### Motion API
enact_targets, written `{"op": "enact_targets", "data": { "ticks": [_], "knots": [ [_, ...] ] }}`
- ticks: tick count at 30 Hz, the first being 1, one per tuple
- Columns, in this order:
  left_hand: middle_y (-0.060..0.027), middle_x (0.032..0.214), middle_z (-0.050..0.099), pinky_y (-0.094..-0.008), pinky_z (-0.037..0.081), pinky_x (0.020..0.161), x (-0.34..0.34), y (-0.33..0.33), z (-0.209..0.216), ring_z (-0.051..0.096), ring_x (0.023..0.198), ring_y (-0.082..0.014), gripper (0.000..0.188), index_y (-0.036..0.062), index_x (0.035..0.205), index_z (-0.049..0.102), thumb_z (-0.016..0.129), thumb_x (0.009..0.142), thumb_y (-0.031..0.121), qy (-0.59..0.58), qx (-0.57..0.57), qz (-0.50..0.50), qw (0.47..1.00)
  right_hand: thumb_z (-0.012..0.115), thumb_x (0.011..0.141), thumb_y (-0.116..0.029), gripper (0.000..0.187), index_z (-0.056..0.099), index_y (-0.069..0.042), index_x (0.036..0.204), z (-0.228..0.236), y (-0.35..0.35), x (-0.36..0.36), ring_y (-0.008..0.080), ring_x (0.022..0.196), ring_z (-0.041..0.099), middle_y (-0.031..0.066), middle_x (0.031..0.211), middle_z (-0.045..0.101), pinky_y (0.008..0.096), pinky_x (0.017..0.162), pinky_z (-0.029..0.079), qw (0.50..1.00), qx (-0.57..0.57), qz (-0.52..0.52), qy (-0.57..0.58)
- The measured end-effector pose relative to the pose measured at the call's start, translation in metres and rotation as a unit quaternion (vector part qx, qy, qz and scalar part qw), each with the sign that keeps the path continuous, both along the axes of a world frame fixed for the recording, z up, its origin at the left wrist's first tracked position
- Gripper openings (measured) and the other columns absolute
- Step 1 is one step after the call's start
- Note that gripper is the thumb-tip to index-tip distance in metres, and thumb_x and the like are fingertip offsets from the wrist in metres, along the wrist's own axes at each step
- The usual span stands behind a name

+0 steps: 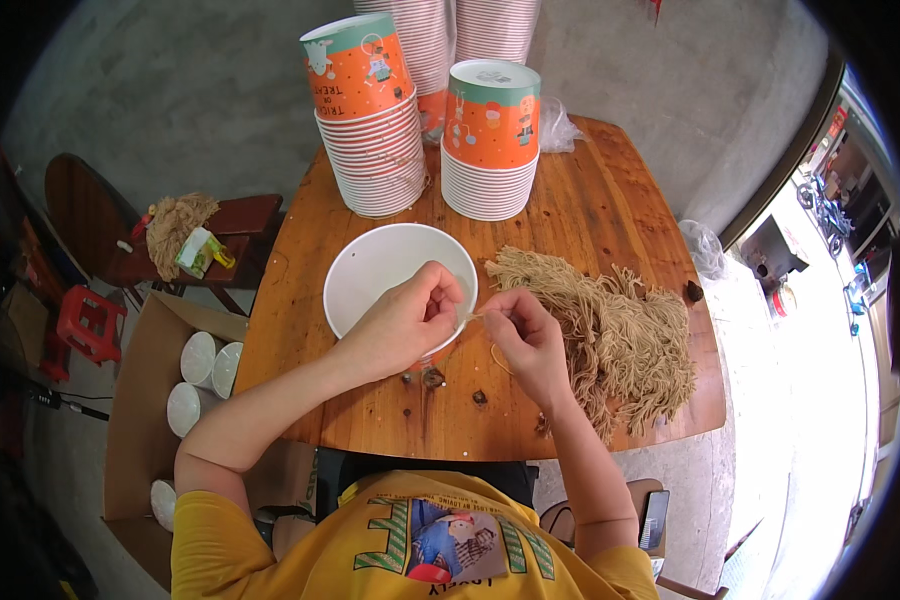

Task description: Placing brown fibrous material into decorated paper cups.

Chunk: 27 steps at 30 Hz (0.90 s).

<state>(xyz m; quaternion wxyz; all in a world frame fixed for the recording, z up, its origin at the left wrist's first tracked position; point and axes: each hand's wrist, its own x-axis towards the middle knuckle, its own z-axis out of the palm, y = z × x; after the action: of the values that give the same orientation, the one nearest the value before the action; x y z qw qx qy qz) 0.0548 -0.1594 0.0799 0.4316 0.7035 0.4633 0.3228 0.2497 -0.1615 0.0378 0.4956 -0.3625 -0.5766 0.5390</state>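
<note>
With left hand (402, 318) and right hand (530, 348), pinching strand (476, 315) near tub's (375, 275) rim, left of yarn (625, 350).

A small, makeshift workroom open to the outdoors is suggested by the bare grey wall (620, 80) and the doorway (790, 145), beyond which two-wheelers (832, 212) are parked. Stacked paper tubs (492, 135) and bundled tan cords (615, 335) are laid out on a wooden table (295, 300), and white containers (198, 358) are gathered in a cardboard box (135, 450).
</note>
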Motion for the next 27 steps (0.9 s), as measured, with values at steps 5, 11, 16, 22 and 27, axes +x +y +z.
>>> {"op": "enact_targets", "data": {
  "ticks": [5, 11, 16, 22, 27],
  "knots": [
    [-0.0043, 0.089, 0.056, -0.0277, 0.050, 0.076, 0.001, 0.000, -0.003, 0.057, 0.081, -0.0117, 0.015, 0.0023, 0.102, 0.046, 0.057, 0.092, 0.006, -0.010, 0.024, 0.000, 1.000, 0.064, 0.092, -0.011, 0.014, 0.062, -0.002, 0.102, 0.007, -0.005, -0.002, 0.0029, 0.071, 0.052, -0.0016, 0.079, 0.058, 0.0205, 0.064, 0.044, 1.000, 0.008, -0.013, -0.023],
    [-0.0051, 0.091, 0.056, -0.0283, 0.050, 0.074, 0.002, -0.001, -0.003, 0.057, 0.080, -0.0121, 0.016, 0.0031, 0.102, 0.044, 0.057, 0.093, 0.005, -0.007, 0.046, -0.005, 0.999, 0.070, 0.085, -0.014, 0.016, 0.065, -0.008, 0.098, 0.020, -0.009, -0.006, 0.0162, 0.059, 0.055, 0.0055, 0.076, 0.057, 0.0293, 0.055, 0.046, 0.946, 0.188, -0.061, -0.256],
    [-0.0064, 0.089, 0.055, -0.0296, 0.050, 0.072, 0.003, -0.004, -0.001, 0.058, 0.078, -0.0136, 0.016, 0.0030, 0.101, 0.042, 0.056, 0.093, 0.003, 0.003, 0.060, 0.000, 0.998, 0.069, 0.083, -0.011, 0.010, 0.062, -0.008, 0.090, 0.018, -0.009, -0.009, 0.0224, 0.058, 0.060, 0.0052, 0.078, 0.060, 0.0341, 0.053, 0.050, 0.909, 0.269, -0.105, -0.299],
    [-0.0074, 0.087, 0.055, -0.0310, 0.049, 0.070, 0.000, -0.004, -0.002, 0.058, 0.076, -0.0167, 0.016, 0.0029, 0.099, 0.041, 0.056, 0.091, 0.001, 0.016, 0.102, 0.006, 0.995, 0.070, 0.081, -0.008, 0.010, 0.061, -0.007, 0.086, 0.013, -0.012, -0.007, 0.0233, 0.059, 0.062, 0.0063, 0.078, 0.061, 0.0350, 0.053, 0.050, 0.865, 0.340, -0.144, -0.339],
    [-0.0077, 0.086, 0.055, -0.0315, 0.049, 0.069, 0.001, -0.004, -0.003, 0.058, 0.075, -0.0175, 0.015, 0.0028, 0.098, 0.042, 0.055, 0.092, 0.002, 0.023, 0.105, 0.008, 0.994, 0.071, 0.081, -0.009, 0.012, 0.063, -0.008, 0.090, 0.007, -0.015, -0.003, 0.0226, 0.057, 0.059, 0.0062, 0.076, 0.059, 0.0331, 0.054, 0.049, 0.881, 0.307, -0.139, -0.333]
  ]
}}
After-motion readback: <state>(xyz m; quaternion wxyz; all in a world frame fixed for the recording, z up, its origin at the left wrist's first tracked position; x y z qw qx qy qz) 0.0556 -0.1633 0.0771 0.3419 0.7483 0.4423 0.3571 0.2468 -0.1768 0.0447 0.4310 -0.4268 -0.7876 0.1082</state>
